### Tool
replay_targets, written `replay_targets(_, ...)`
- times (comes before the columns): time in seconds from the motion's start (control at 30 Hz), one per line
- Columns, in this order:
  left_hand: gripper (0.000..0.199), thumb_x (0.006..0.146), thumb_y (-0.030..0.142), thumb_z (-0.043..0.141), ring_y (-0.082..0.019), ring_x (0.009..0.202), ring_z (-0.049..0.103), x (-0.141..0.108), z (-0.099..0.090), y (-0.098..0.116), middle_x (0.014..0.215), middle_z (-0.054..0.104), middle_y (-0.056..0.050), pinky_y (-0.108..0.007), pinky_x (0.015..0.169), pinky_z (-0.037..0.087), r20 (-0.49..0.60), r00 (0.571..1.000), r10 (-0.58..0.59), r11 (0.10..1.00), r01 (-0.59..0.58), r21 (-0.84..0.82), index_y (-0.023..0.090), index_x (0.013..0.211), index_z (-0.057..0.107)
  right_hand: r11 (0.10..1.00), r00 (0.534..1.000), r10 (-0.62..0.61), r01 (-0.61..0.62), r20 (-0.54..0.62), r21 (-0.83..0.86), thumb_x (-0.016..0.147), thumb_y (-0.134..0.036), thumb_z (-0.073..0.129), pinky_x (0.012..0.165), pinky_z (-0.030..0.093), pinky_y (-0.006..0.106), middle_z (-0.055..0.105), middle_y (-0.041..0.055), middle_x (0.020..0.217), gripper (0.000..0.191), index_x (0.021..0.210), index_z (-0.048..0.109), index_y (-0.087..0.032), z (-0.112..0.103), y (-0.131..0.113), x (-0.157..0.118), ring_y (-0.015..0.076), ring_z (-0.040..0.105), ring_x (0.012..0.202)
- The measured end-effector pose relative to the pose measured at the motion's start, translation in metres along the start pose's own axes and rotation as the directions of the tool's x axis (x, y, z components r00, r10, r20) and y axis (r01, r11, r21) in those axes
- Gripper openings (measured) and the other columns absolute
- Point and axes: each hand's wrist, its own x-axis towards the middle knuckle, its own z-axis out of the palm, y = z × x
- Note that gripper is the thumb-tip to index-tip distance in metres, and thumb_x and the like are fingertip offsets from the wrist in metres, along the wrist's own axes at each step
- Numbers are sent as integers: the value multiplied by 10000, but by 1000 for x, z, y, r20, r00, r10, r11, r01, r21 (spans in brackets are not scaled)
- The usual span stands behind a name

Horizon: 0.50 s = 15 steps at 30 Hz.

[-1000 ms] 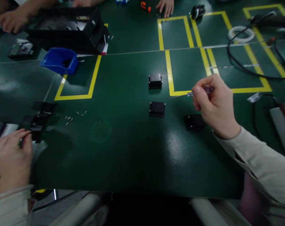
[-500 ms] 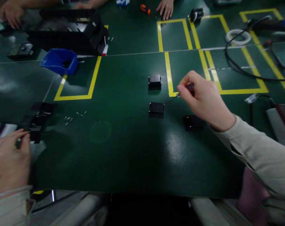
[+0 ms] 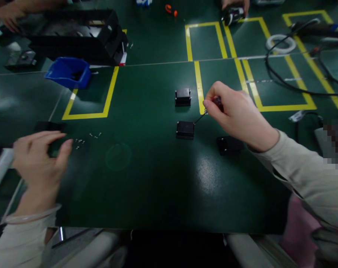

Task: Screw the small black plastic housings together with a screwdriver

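My right hand [image 3: 227,111] is closed around the dark handle of a screwdriver [image 3: 217,103]. Its thin shaft slants down left, the tip at the right edge of a small black block [image 3: 185,129]. A similar block [image 3: 182,96] stands just behind, and a third [image 3: 229,144] lies below my right hand, partly covered. On the left, my left hand [image 3: 42,160] is slightly blurred, thumb and fingers apart with nothing visible between them. Small silvery screws [image 3: 79,141] lie right of its fingertips, and black pieces [image 3: 49,126] show behind it.
A blue bin [image 3: 70,72] sits at the back left before a long black housing [image 3: 74,37]. Another person's hand [image 3: 8,16] is beyond it; one more touches a dark round part [image 3: 233,16]. A white ring [image 3: 280,44] and black cable [image 3: 286,80] lie right.
My left hand has moved right, toward the screws, and its fingers have spread. My right hand has shifted slightly left, with the screwdriver more upright. Another person's hand has moved right to the round part.
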Motion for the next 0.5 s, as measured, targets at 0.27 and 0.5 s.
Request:
replay_targets(0.27,496,992,387,610,-254,1310,566,59,52,204,1437,560,-78,-449,1076,495,132,731,669,688,-542,-483,259,1449,466,997,1000,13,-13,-1,74,947,-387,577,661,427,311,547,13,664,182,836,526,-252,-1,1,1,168,501,599)
replay_targets(0.5,566,947,404,673,-288,1256,584,70,90,263,1384,605,-113,-458,1049,479,228,617,753,609,-523,-597,193,1437,482,998,998,-25,27,52,-56,933,-299,531,596,306,298,539,5,670,96,864,511,-235,-2,-1,-2,147,466,559)
